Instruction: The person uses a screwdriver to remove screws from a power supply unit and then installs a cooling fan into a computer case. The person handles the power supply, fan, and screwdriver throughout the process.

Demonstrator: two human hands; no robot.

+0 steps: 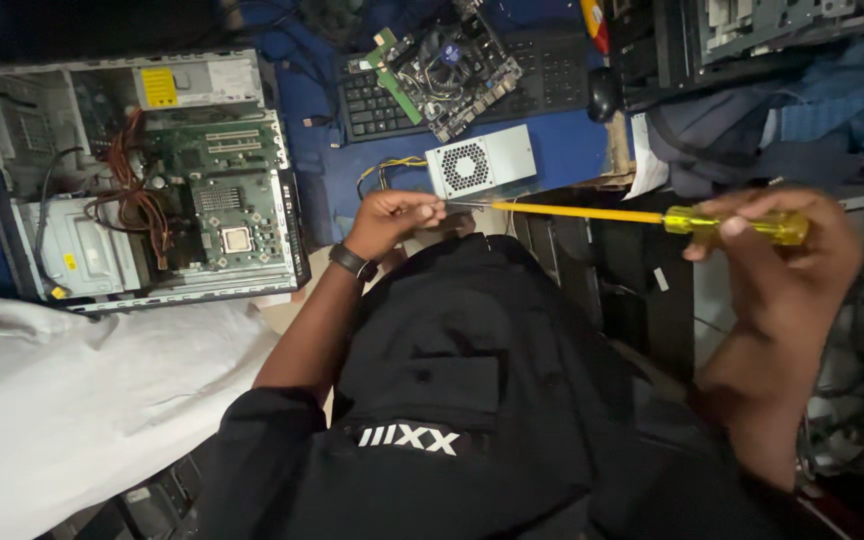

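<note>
The right hand is clenched around the translucent yellow plastic handle of a long screwdriver, whose thin shaft, sheathed in opaque yellow, runs level across the view toward the left hand. The left hand is curled into a loose fist, fingertips pinching the bare metal end of the shaft just in front of the person's chest; whether anything small sits between those fingers cannot be told. A dark band-shaped wristwatch wraps the left wrist. The screwdriver hangs in the air between both hands, above the lap, clear of the blue work surface. Just beyond the left hand lies a small silver metal power supply, box-shaped with a round perforated fan grille, and thin yellow and black wires trail from its left side. Farther back, a green motherboard with a black round cooler fan rests tilted on a black keyboard. To the left, an open desktop computer case lies on its side, grey sheet steel walls framing a green circuit board, a square shiny processor socket and a bundle of reddish-orange cables. Below it spreads a crumpled white cloth, soft and creased. The person's black garment has a flapped chest pocket of matte woven fabric
</note>
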